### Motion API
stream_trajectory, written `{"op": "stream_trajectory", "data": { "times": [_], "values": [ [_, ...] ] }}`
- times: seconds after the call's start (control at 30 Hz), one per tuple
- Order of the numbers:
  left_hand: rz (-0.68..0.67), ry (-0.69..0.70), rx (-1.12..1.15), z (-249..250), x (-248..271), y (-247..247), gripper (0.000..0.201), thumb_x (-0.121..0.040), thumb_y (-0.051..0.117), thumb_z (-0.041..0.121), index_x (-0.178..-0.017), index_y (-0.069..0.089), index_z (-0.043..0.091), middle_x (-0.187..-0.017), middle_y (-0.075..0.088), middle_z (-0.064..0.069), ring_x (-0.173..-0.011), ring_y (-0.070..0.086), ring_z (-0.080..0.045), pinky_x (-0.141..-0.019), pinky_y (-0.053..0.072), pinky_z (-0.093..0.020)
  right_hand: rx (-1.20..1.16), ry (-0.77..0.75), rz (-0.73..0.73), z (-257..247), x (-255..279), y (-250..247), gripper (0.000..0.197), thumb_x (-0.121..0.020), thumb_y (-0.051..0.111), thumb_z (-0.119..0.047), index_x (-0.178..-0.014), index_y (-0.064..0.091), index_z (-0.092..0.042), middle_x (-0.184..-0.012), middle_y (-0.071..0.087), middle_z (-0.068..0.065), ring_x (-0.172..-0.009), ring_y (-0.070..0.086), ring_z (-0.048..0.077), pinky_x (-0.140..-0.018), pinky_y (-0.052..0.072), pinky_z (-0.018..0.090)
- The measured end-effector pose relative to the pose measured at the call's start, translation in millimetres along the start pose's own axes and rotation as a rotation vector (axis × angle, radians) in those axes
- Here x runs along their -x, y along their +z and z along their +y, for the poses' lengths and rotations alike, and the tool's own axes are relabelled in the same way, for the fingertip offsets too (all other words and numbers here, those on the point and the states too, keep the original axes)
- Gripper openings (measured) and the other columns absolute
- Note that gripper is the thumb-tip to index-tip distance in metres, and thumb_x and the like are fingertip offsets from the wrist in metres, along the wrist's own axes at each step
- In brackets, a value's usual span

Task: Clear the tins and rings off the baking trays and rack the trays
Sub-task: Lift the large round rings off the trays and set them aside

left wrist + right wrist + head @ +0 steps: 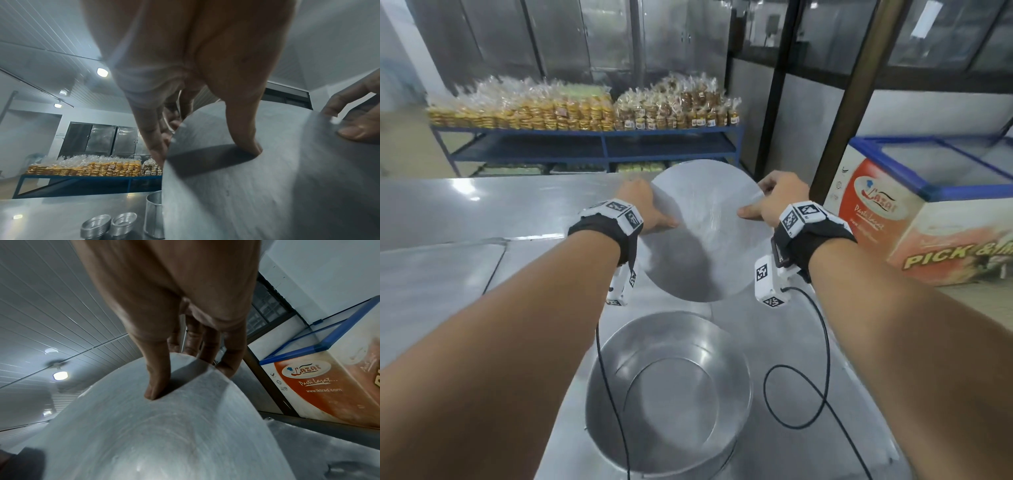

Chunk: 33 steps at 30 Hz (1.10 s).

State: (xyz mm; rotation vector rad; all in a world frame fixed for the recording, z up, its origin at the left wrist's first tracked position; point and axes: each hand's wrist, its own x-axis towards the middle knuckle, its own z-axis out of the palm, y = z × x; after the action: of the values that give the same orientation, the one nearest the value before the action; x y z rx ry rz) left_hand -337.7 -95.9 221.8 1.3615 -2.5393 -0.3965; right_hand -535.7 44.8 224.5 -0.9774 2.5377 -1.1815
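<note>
A flat round metal disc [705,219] is held tilted above the steel table [448,212], its far edge raised. My left hand [654,205] pinches its left rim, thumb [246,142] on the near face and fingers [160,146] behind. My right hand [756,202] pinches the right rim the same way, thumb [158,382] on the disc [154,434]. Below my wrists stands a large round tin [599,394] with a thin ring [671,358] lying inside it. In the left wrist view the disc [246,186] fills the right half.
Two stacks of small tins [96,227] and a tall metal cylinder [153,216] stand on the table beyond the disc. A flat metal tray [431,291] lies at the left. A chest freezer [928,222] stands at the right. A blue shelf of bagged goods [585,113] lines the back.
</note>
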Motion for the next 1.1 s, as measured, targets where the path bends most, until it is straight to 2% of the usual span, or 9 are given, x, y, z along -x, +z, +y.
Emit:
{"op": "stream_trajectory", "data": {
  "times": [0.1, 0.27, 0.33, 0.4, 0.53, 0.67, 0.8, 0.93, 1.1],
  "values": [
    [-0.010, 0.000, 0.008, -21.2, 28.9, 2.8, 0.075, -0.077, 0.077, 0.052, -0.125, 0.054, -0.001, -0.119, 0.061, -0.015, -0.110, 0.058, -0.031, -0.077, 0.044, -0.032, 0.008, 0.009, -0.019, 3.9, 29.9, 10.1, 0.055, -0.058, 0.095, -0.027, -0.102, 0.063, -0.023, -0.106, 0.064, -0.002, -0.095, 0.062, 0.019, -0.076, 0.049, 0.032],
    [-0.086, -0.030, -0.019, -61.4, 64.9, 28.9, 0.081, -0.069, 0.079, 0.059, -0.125, 0.055, 0.005, -0.111, 0.062, -0.008, -0.102, 0.059, -0.027, -0.082, 0.049, -0.032, 0.055, 0.019, -0.070, 18.1, 74.9, 34.1, 0.049, -0.058, 0.095, -0.028, -0.093, 0.064, -0.014, -0.094, 0.067, 0.002, -0.090, 0.065, 0.024, -0.082, 0.056, 0.040],
    [-0.126, -0.037, -0.012, -72.8, 78.0, 37.6, 0.077, -0.071, 0.079, 0.058, -0.122, 0.057, 0.004, -0.115, 0.064, -0.009, -0.106, 0.060, -0.027, -0.086, 0.049, -0.033, 0.072, 0.025, -0.109, 22.8, 89.7, 41.1, 0.050, -0.060, 0.094, -0.025, -0.095, 0.064, -0.007, -0.095, 0.068, 0.007, -0.092, 0.066, 0.027, -0.082, 0.056, 0.038],
    [-0.162, -0.046, 0.003, -79.9, 92.0, 44.7, 0.077, -0.073, 0.079, 0.055, -0.124, 0.055, 0.003, -0.119, 0.061, -0.011, -0.110, 0.059, -0.027, -0.080, 0.046, -0.029, 0.068, 0.055, -0.131, 28.8, 101.1, 47.0, 0.052, -0.061, 0.094, -0.022, -0.099, 0.064, -0.003, -0.096, 0.069, 0.009, -0.091, 0.067, 0.028, -0.080, 0.057, 0.038],
    [-0.179, -0.057, 0.022, -92.1, 113.3, 59.0, 0.073, -0.072, 0.080, 0.053, -0.120, 0.058, 0.004, -0.117, 0.062, -0.012, -0.105, 0.060, -0.026, -0.074, 0.046, -0.028, 0.088, 0.101, -0.188, 41.0, 118.1, 60.8, 0.050, -0.059, 0.094, -0.030, -0.093, 0.064, -0.007, -0.088, 0.071, 0.009, -0.083, 0.069, 0.030, -0.073, 0.059, 0.040],
    [-0.191, -0.084, 0.054, -99.5, 128.0, 73.0, 0.062, -0.075, 0.079, 0.050, -0.114, 0.062, 0.005, -0.112, 0.064, -0.012, -0.100, 0.062, -0.026, -0.074, 0.049, -0.029, 0.104, 0.136, -0.226, 53.4, 126.2, 68.3, 0.044, -0.058, 0.093, -0.036, -0.084, 0.067, -0.011, -0.083, 0.072, 0.009, -0.078, 0.070, 0.030, -0.075, 0.061, 0.048],
    [-0.213, -0.119, 0.102, -106.0, 136.4, 84.1, 0.052, -0.075, 0.078, 0.049, -0.099, 0.064, 0.005, -0.096, 0.065, -0.010, -0.081, 0.060, -0.024, -0.064, 0.044, -0.028, 0.097, 0.165, -0.267, 59.8, 137.1, 69.5, 0.041, -0.062, 0.092, -0.033, -0.085, 0.068, -0.008, -0.082, 0.073, 0.012, -0.077, 0.071, 0.031, -0.078, 0.060, 0.049],
    [-0.214, -0.135, 0.113, -110.3, 141.8, 94.2, 0.041, -0.078, 0.074, 0.044, -0.083, 0.062, 0.005, -0.077, 0.060, -0.006, -0.066, 0.058, -0.022, -0.047, 0.036, -0.024, 0.094, 0.198, -0.321, 67.2, 145.7, 70.8, 0.039, -0.064, 0.092, -0.032, -0.084, 0.070, -0.007, -0.078, 0.074, 0.013, -0.074, 0.073, 0.031, -0.078, 0.061, 0.048],
    [-0.249, -0.114, 0.073, -109.3, 143.6, 102.4, 0.048, -0.072, 0.083, 0.045, -0.097, 0.067, 0.007, -0.090, 0.064, -0.005, -0.075, 0.061, -0.022, -0.062, 0.047, -0.027, 0.112, 0.250, -0.390, 77.7, 156.0, 74.2, 0.041, -0.058, 0.096, -0.028, -0.075, 0.071, 0.000, -0.068, 0.073, 0.020, -0.068, 0.074, 0.038, -0.067, 0.062, 0.051]
  ]
}}
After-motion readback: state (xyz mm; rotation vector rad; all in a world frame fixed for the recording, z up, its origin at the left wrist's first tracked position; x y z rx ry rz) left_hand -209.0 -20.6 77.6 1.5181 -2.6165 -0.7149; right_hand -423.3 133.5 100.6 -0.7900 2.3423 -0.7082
